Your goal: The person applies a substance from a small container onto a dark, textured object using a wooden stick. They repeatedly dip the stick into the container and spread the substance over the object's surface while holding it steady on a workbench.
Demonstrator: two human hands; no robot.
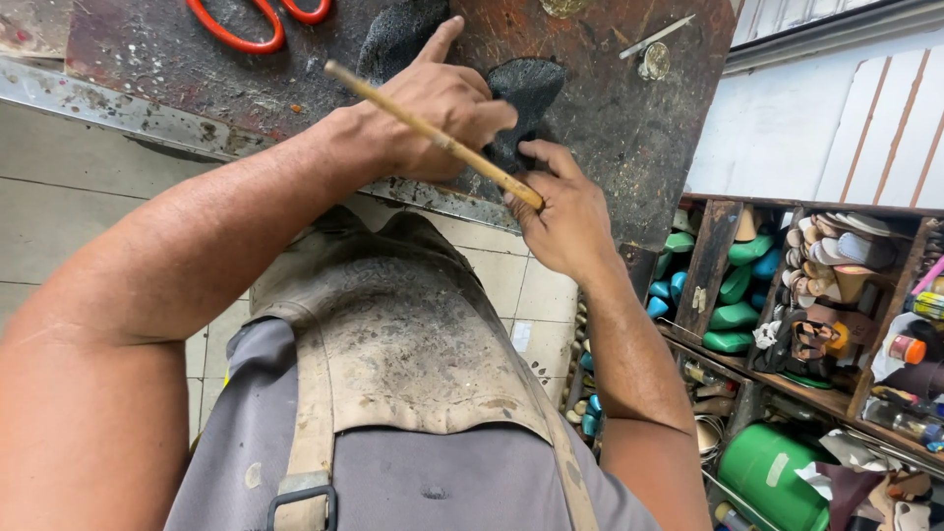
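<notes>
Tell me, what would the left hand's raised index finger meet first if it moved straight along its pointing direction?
Probably the upper dark rough sole piece on the worn workbench, just ahead of the left hand; its height above the piece is unclear.
</notes>
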